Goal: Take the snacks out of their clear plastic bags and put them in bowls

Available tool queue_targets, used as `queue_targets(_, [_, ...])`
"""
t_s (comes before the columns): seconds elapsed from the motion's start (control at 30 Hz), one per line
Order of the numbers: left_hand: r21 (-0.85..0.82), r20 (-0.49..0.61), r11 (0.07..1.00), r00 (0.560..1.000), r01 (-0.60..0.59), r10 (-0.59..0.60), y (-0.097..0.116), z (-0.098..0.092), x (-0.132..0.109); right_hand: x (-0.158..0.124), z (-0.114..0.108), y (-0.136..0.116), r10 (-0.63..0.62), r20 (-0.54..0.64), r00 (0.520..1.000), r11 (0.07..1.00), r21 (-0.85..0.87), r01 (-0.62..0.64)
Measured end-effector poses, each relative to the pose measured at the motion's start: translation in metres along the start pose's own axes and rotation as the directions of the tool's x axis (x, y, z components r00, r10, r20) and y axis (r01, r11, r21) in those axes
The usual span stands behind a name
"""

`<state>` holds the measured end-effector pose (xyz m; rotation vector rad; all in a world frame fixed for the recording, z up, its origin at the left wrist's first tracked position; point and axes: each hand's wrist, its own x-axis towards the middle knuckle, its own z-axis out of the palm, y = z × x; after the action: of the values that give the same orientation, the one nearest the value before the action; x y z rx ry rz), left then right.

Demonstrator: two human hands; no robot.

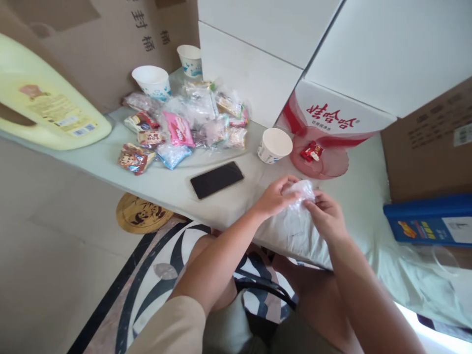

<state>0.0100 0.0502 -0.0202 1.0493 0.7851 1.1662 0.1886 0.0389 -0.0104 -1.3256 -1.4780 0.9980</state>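
One crinkled clear plastic wrapper (304, 189) is held over the cloth-covered table (236, 211), near a paper cup (271, 153) and pink dish (335, 166). The left hand (277, 197) has its fingers curled closed on the wrapper's left side; the right hand (327, 213) pinches its right edge between thumb and fingertips.

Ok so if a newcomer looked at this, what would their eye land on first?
Probably the pile of wrapped snacks, with its bright pink packet, just beyond the smartphone. Next might be the big pale-yellow jug at the far left, or the translucent red dish on the right, holding a small red packet. In front of that dish, the left grip and right grip hold crumpled clear plastic.
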Motion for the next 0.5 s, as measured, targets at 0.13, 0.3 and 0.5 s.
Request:
queue_targets(0.13, [0.108, -0.378, 0.991, 0.925, 0.073, -0.027, 0.010, -0.012, 0.003, 0.050, 0.012, -0.039, -0.125, -0.087, 0.988, 0.933, -0.350, 0.087])
queue_targets(0.3, [0.215, -0.245, 0.965, 0.965, 0.148, -0.093, 0.010, -0.008, 0.004, 0.141, 0.066, -0.080, -0.183, 0.147, 0.972, 0.507, -0.833, 0.222])
queue_targets(0.5, [0.293, -0.159, 0.946, 0.982, 0.142, -0.098, 0.007, -0.007, -0.005, 0.202, 0.119, -0.074, 0.258, 0.400, 0.879, 0.339, -0.890, 0.305])
